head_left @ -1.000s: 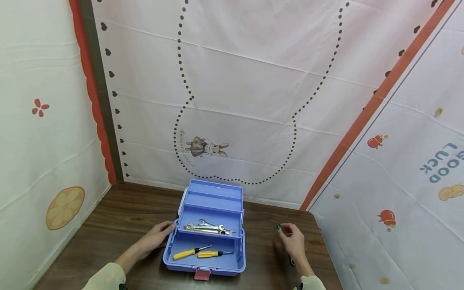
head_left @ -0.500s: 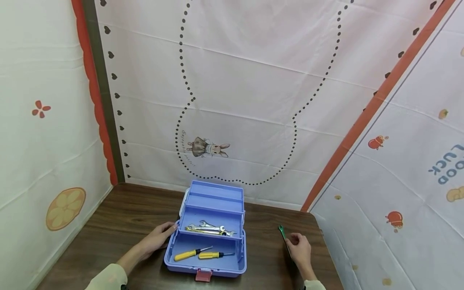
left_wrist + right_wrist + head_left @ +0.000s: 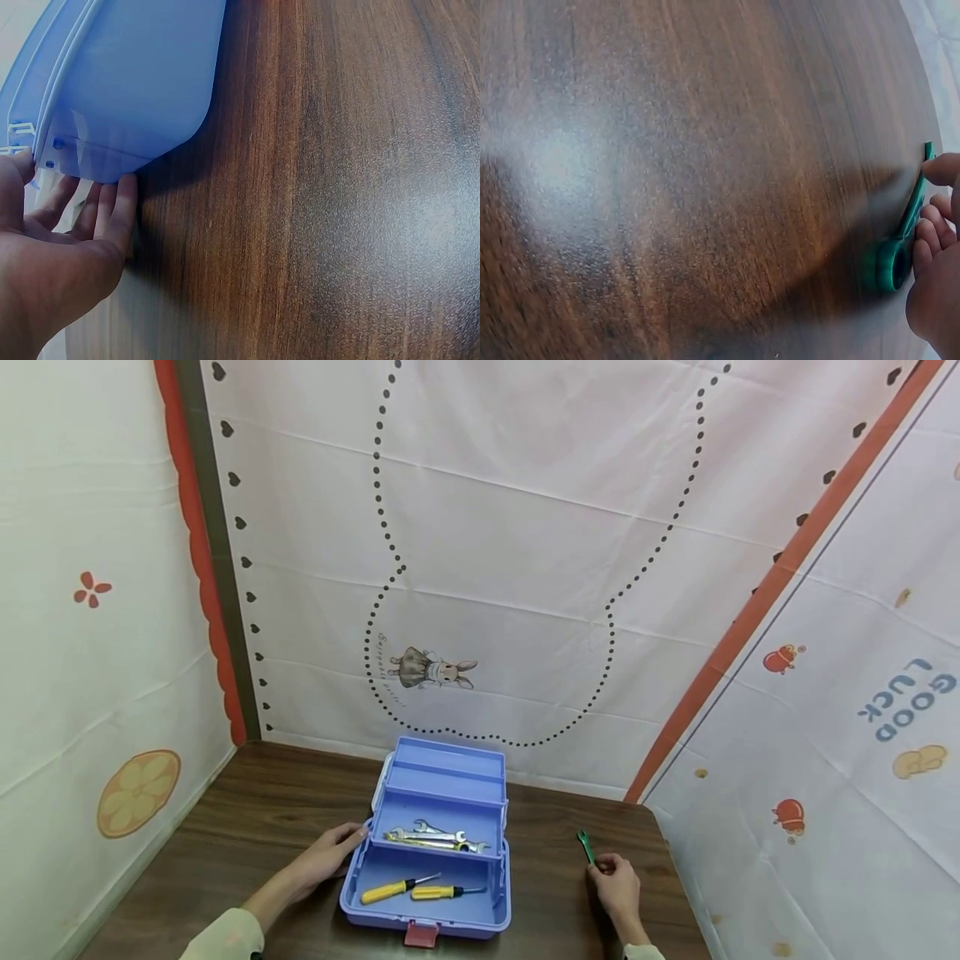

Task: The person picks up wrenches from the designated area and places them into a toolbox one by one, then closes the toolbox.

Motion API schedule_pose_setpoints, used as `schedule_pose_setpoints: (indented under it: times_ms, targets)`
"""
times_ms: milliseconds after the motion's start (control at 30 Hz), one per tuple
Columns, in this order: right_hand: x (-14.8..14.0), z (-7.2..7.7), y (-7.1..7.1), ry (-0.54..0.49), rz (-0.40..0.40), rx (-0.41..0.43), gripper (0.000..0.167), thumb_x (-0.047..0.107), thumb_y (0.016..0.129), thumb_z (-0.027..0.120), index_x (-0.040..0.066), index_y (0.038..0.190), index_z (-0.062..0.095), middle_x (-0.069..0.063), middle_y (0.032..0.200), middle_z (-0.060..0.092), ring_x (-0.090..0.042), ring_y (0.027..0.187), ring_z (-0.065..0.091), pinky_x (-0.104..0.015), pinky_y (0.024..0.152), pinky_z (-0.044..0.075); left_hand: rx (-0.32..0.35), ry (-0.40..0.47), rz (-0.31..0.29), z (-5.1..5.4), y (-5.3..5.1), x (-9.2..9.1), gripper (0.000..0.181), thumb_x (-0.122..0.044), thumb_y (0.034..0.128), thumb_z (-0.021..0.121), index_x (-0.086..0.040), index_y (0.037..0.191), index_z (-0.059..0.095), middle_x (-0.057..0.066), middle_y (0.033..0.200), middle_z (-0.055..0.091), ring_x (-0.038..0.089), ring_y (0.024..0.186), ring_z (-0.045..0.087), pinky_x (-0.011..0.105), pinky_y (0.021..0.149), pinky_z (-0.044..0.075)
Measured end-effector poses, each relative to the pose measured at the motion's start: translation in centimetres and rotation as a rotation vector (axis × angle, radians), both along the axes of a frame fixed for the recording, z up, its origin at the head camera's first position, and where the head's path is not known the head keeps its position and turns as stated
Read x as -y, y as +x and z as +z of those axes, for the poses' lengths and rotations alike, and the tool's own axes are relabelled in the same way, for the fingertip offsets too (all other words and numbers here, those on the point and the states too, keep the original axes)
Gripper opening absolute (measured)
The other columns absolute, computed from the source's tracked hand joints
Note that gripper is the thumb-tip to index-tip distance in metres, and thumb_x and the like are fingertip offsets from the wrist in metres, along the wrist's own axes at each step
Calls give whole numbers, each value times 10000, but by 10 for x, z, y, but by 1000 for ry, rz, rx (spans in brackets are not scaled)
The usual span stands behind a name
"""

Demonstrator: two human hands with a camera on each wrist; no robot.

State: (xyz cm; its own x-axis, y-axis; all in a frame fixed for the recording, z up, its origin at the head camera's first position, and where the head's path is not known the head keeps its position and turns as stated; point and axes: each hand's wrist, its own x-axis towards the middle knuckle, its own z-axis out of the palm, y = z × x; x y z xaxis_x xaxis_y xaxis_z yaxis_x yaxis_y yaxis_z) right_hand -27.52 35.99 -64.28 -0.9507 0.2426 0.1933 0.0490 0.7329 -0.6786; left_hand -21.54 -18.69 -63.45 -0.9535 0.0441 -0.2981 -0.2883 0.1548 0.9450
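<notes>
Bench (image 3: 288,789) carries open blue box (image 3: 461,929) w/ raised tray (image 3: 465,812). L grip (image 3: 324,858) clasps box's left side, prob. to steady it; R grip (image 3: 618,887) pinches green wrench (image 3: 587,851) right of box. 2 yellow drivers (image 3: 386,892) lie low in box, steel wrenches (image 3: 426,837) in tray, prob. sorted by type.

A slender green wrench (image 3: 587,849) is being pinched at its shank, its forked end being pointed away from the viewer. To its left, an open blue toolbox (image 3: 457,812) is being touched at its left side, its trays being displayed in rising tiers.
</notes>
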Motion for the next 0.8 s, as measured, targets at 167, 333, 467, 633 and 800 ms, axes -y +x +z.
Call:
schedule_pose_setpoints:
  times_ms: [167,333,467,633,800]
  targets:
    - [-4,-3,-5,53,21,-6,133,42,819,814,-1,917,736,-56,842,681,-225,787,618,-411,748,499,-4,9,-2,0,0,-1,679,-485,1103,540,55,1511,490,265,1472,546,386,1317,587,511,994,592]
    - [-4,1,-6,69,36,8,114,16,789,782,-5,879,717,-18,780,672,-209,742,611,-401,709,504,-1,8,11,-1,-1,-2,658,-474,1103,548,48,1501,508,248,1456,564,368,1297,604,501,980,601]
    - [-2,7,-5,66,36,46,113,18,783,777,-3,865,702,-14,769,662,-197,728,597,-387,692,499,-6,13,0,-1,-1,-1,672,-477,1104,544,59,1508,492,265,1465,550,376,1305,598,504,990,596]
    - [0,11,-9,69,40,84,119,27,792,785,4,858,689,-27,776,649,-196,730,587,-372,682,493,-12,24,-16,-1,-2,-1,676,-468,1110,536,71,1512,475,288,1480,526,387,1311,590,506,992,595]
    - [0,11,-11,75,62,107,140,27,808,801,-3,878,683,-48,796,632,-217,743,584,-382,680,490,-4,26,2,1,-2,-1,659,-462,1105,549,55,1509,491,278,1489,527,376,1308,594,495,985,600]
